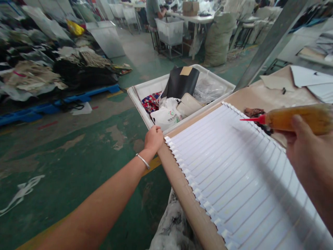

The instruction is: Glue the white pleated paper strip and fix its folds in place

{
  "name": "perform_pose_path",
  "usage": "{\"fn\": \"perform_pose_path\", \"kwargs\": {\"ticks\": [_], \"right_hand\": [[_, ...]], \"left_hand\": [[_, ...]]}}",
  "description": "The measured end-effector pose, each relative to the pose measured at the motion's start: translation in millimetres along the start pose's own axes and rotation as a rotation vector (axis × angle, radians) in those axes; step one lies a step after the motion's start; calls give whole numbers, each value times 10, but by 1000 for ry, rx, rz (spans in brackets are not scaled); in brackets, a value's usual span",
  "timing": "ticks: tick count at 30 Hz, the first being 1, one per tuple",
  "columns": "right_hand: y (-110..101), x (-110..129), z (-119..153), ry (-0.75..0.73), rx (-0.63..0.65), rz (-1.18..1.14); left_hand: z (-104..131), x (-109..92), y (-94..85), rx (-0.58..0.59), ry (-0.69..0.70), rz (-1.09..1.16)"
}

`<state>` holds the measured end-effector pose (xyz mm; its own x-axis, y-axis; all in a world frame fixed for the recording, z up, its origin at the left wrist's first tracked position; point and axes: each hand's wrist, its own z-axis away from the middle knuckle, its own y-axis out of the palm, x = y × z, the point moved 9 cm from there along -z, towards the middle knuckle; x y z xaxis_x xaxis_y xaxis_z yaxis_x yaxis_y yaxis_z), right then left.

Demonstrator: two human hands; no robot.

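My right hand is wrapped around a squeeze bottle of amber liquid, its thin red nozzle pointing left. The bottle is held above overlapping white strips or sheets, laid in stepped rows along the table. Their left edges form a row of small tabs. At the table's far left corner, my left hand is closed on the near corner of a white bin; its fingertips are partly hidden. Inside the bin are a white plastic bag, a black sheet and patterned cloth.
A slanted metal post rises beyond the table's far edge. White pieces lie at the far right. On the left, heaped materials rest on a blue pallet. A person is by a far table.
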<state>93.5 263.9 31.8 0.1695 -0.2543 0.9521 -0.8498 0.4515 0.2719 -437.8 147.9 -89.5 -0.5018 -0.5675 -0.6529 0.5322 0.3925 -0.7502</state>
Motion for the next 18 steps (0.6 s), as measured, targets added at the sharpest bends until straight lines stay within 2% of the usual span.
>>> {"fn": "perform_pose_path", "kwargs": {"ticks": [3,6,8,18], "right_hand": [[209,-235,-325,99,87,-92],[150,-468,-457,191,-35,-113],[131,-549,-490,199,-66,-115],[212,-602,-634,93,-6,-59]], "left_hand": [[-4,-7,-14,-4,4,-13],[-3,-13,-26,-7,6,-25],[-2,-15,-31,-8,6,-31],[-8,-6,-42,-14,7,-38]]}}
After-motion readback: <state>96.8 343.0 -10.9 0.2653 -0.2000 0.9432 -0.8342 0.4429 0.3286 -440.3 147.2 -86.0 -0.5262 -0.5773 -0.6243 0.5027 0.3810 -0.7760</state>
